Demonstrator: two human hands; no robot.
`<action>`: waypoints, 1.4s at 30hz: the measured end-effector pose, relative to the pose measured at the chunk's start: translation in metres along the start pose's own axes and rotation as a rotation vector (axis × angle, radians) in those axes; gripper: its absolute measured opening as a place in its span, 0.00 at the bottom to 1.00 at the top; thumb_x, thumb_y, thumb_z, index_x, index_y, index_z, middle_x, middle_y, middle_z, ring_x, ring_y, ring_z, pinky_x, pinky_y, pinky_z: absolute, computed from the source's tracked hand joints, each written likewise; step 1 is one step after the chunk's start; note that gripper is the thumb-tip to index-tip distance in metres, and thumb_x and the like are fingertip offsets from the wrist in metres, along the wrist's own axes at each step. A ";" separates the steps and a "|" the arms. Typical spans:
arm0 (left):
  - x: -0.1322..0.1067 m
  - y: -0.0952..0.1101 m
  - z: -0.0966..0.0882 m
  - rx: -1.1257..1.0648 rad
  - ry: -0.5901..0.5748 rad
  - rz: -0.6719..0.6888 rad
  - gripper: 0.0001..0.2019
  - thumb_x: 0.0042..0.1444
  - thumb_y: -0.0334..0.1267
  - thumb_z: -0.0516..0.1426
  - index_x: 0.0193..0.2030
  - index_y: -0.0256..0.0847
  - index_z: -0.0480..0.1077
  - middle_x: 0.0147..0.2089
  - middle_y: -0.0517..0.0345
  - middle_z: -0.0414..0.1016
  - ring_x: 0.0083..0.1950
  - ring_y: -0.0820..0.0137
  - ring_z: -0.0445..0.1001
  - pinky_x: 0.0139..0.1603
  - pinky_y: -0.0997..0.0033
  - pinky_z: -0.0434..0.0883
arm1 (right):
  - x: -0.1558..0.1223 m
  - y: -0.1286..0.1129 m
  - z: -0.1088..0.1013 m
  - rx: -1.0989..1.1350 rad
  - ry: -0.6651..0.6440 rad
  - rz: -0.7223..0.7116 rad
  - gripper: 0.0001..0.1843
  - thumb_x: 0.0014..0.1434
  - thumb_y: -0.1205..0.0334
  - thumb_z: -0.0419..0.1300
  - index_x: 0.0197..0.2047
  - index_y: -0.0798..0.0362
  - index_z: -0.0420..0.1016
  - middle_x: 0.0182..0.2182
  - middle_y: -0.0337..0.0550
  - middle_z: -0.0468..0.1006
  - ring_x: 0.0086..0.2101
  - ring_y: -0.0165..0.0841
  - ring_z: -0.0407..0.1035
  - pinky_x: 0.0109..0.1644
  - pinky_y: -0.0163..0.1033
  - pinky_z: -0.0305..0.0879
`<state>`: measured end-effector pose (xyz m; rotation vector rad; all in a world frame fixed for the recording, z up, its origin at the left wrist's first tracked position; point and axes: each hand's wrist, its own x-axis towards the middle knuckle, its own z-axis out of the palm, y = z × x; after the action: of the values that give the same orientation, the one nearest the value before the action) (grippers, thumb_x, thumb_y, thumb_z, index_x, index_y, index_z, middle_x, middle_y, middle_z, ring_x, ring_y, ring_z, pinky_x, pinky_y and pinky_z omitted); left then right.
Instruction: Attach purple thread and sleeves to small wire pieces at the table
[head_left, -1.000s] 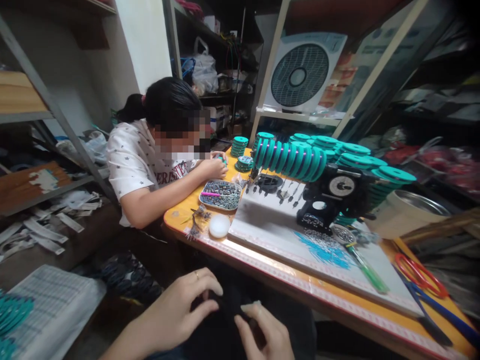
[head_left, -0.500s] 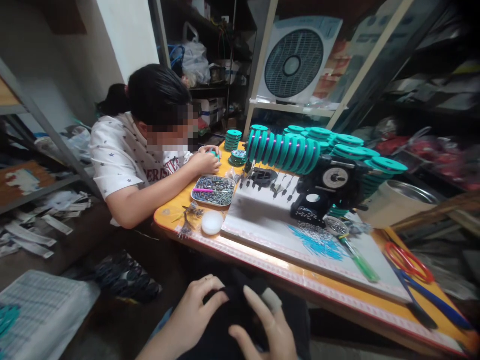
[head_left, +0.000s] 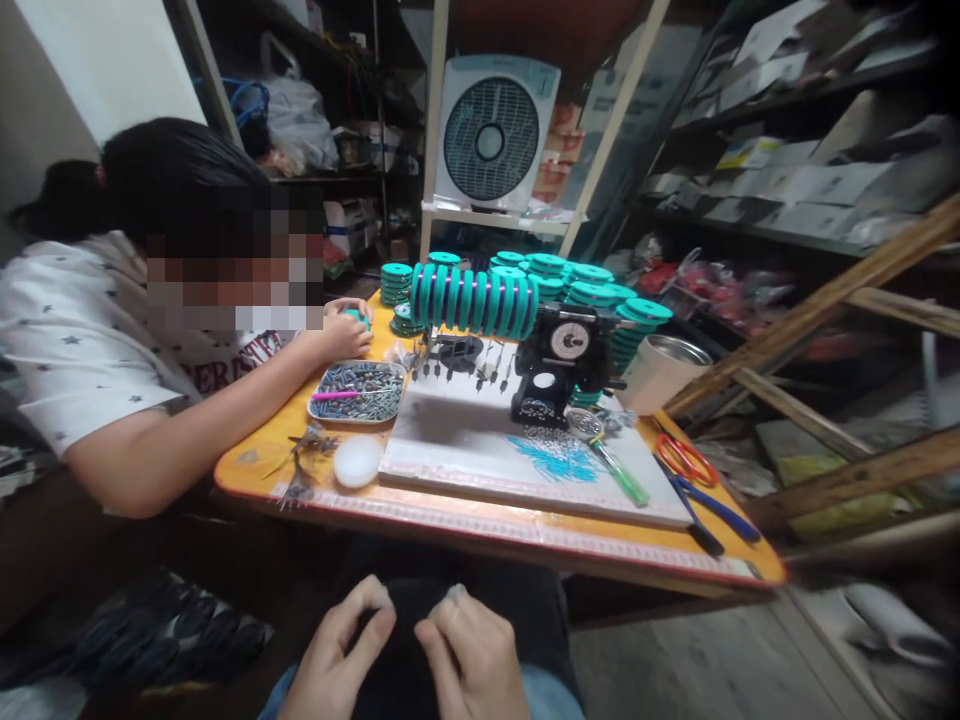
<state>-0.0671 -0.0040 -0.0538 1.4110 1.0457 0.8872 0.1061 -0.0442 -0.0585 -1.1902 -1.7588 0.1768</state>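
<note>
My left hand is over my dark-clothed lap, fingers curled in and thumb tip close to the index fingertip. My right hand is a short way to its right, with fingers bent and thumb drawn up against them. A whitish covering sits on a fingertip of my right hand. I see no object in either hand, and the two do not touch. Beyond them, the table bears a black winding device with a row of teal spools and a grey board with blue tubes.
A person works at the table's left side, holding something teal. Near them are a tray of small metal parts and a white round lid. Pliers, red-handled scissors and a green-handled tool lie on the right. A wooden frame leans beyond.
My view has turned to the right, so the table and the person appear farther left. My right hand's spread fingers have folded in, and both hands are lower.
</note>
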 end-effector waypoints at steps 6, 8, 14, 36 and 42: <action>0.004 -0.017 -0.008 -0.098 0.132 -0.180 0.25 0.49 0.64 0.65 0.29 0.41 0.72 0.31 0.58 0.70 0.39 0.64 0.70 0.41 0.77 0.70 | 0.003 -0.003 -0.002 0.051 -0.006 0.026 0.29 0.81 0.49 0.45 0.27 0.53 0.56 0.21 0.33 0.61 0.21 0.28 0.59 0.28 0.37 0.50; 0.010 -0.019 -0.014 -0.073 0.018 -0.166 0.26 0.51 0.65 0.63 0.26 0.40 0.71 0.29 0.59 0.67 0.35 0.66 0.67 0.37 0.77 0.69 | 0.004 -0.004 -0.005 0.107 0.003 0.037 0.28 0.80 0.46 0.46 0.30 0.52 0.64 0.23 0.34 0.67 0.24 0.29 0.65 0.30 0.34 0.57; 0.012 -0.006 -0.023 -0.134 -0.156 -0.212 0.21 0.58 0.59 0.62 0.36 0.41 0.73 0.35 0.58 0.69 0.38 0.67 0.67 0.39 0.76 0.68 | 0.000 0.006 -0.018 0.222 0.127 0.249 0.08 0.78 0.58 0.53 0.51 0.48 0.72 0.40 0.36 0.77 0.40 0.29 0.74 0.46 0.28 0.68; 0.002 0.011 0.016 -0.385 0.181 -0.196 0.23 0.50 0.57 0.69 0.29 0.38 0.71 0.28 0.62 0.66 0.34 0.71 0.64 0.36 0.78 0.66 | -0.002 -0.012 0.001 0.265 0.031 0.142 0.18 0.77 0.48 0.55 0.46 0.52 0.77 0.32 0.40 0.74 0.28 0.31 0.68 0.30 0.33 0.63; 0.005 0.012 0.015 -0.525 0.337 -0.262 0.25 0.41 0.57 0.73 0.29 0.39 0.70 0.28 0.65 0.67 0.34 0.72 0.67 0.37 0.79 0.67 | -0.004 -0.009 -0.001 0.257 -0.041 0.124 0.24 0.79 0.50 0.51 0.33 0.54 0.71 0.26 0.38 0.66 0.25 0.30 0.62 0.29 0.34 0.56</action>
<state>-0.0496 -0.0045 -0.0435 0.6850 1.1105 1.1255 0.1010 -0.0524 -0.0556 -1.1133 -1.6411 0.4891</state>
